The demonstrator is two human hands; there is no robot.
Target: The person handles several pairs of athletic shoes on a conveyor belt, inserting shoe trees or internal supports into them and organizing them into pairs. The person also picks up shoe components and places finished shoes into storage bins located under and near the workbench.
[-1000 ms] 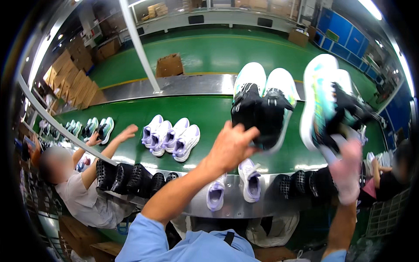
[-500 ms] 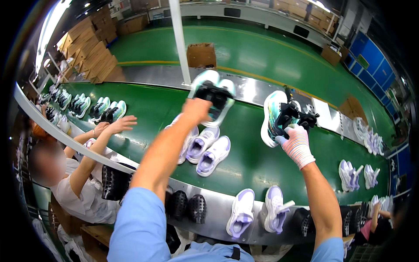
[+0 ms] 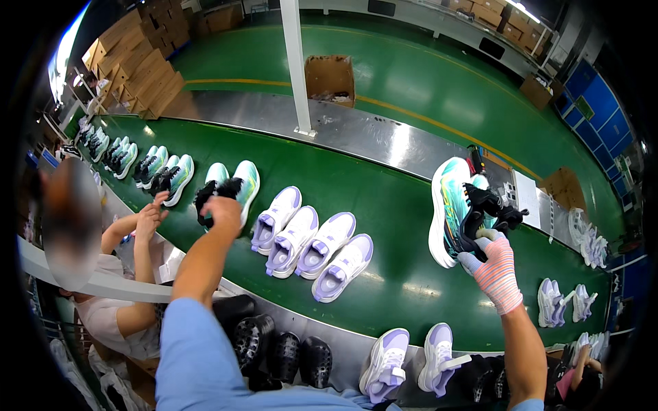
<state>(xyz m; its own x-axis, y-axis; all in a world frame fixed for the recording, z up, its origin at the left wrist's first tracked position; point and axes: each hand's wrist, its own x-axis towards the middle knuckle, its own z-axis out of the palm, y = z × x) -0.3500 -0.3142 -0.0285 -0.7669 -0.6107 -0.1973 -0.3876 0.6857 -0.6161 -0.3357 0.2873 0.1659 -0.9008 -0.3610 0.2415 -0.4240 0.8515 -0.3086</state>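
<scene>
Right of centre, our gloved right hand (image 3: pixel 484 251) pinches the teal shoes (image 3: pixel 447 205) by their dark heel ends, toes up-frame; left of centre, our left hand (image 3: pixel 223 211) covers the second pair (image 3: pixel 249 185), gripping or not, we can't tell.

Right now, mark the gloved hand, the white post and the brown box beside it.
Gloved hand (image 3: pixel 496 272): head view, on the back of the hand.
White post (image 3: pixel 295 65): head view, on the shaft.
Brown box (image 3: pixel 330 72): head view, on its wall.
</scene>
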